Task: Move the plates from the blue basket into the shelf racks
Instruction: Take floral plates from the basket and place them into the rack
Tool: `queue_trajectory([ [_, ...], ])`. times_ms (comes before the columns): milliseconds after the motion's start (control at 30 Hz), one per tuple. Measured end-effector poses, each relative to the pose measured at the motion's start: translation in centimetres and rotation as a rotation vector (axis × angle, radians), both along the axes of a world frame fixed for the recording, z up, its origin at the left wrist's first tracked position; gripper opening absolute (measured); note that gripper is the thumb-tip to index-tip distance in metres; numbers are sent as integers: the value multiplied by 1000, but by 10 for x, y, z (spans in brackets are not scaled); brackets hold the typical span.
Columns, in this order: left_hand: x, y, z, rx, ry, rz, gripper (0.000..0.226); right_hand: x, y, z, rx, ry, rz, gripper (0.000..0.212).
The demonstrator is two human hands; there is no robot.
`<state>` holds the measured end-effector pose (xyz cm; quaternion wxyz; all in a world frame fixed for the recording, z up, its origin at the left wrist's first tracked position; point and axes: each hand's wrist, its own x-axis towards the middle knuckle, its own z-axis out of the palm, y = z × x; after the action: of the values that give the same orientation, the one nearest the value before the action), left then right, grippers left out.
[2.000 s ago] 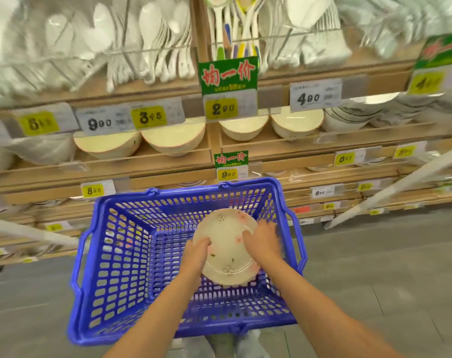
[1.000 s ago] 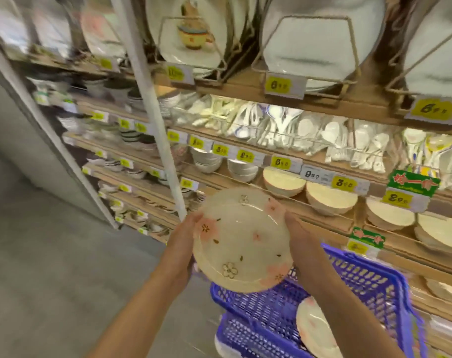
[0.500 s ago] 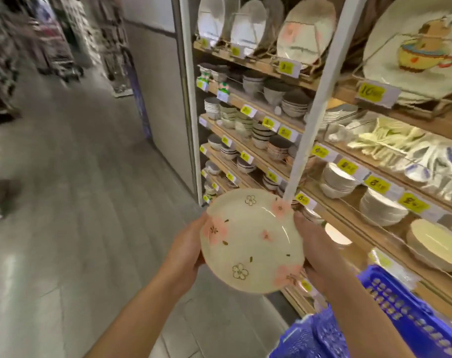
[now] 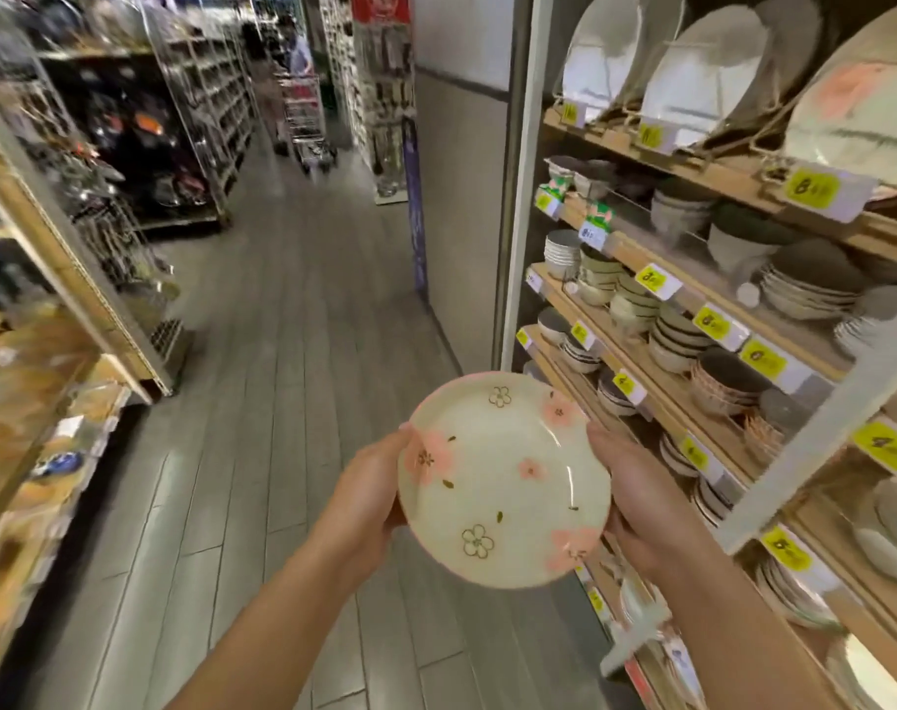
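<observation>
A cream plate [image 4: 503, 479] with pink and outlined flowers is held up in front of me over the aisle floor, face toward me. My left hand [image 4: 369, 494] grips its left rim and my right hand [image 4: 636, 499] grips its right rim, fingers behind the plate. Wire shelf racks [image 4: 702, 130] with upright plates stand on the top shelf at the upper right, well above the plate. The blue basket is out of view.
Wooden shelves [image 4: 656, 320] on the right hold stacked bowls and plates with yellow price tags. A white upright post [image 4: 518, 181] ends the shelving. A grey plank aisle [image 4: 293, 299] runs ahead, with a trolley and a person [image 4: 303, 94] far down it. More shelving [image 4: 52, 310] lines the left.
Both hands lifted the flowered plate out of the blue basket. My view swung left along the shelves, and the basket dropped out of sight at the lower right.
</observation>
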<state>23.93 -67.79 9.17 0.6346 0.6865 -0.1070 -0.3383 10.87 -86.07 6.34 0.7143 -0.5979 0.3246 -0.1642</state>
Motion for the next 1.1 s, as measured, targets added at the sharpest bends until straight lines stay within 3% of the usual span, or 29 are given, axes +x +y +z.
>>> queue_trajectory([
  [300, 63, -99, 20, -47, -60, -11, 41, 66, -105, 37, 4, -61, 33, 34],
  [467, 89, -156, 31, -71, -124, -138, 40, 80, -152, 56, -37, -92, -75, 27],
  [733, 147, -263, 39, -105, -305, -391, 41, 82, -211, 101, -211, -114, -295, 33],
  [967, 175, -360, 87, -415, -303, -562, 36, 89, -226, 153, -460, -264, -583, 43],
  [1100, 162, -403, 128, -693, -199, -690, 36, 95, -226, 175, -633, -327, -831, 45],
])
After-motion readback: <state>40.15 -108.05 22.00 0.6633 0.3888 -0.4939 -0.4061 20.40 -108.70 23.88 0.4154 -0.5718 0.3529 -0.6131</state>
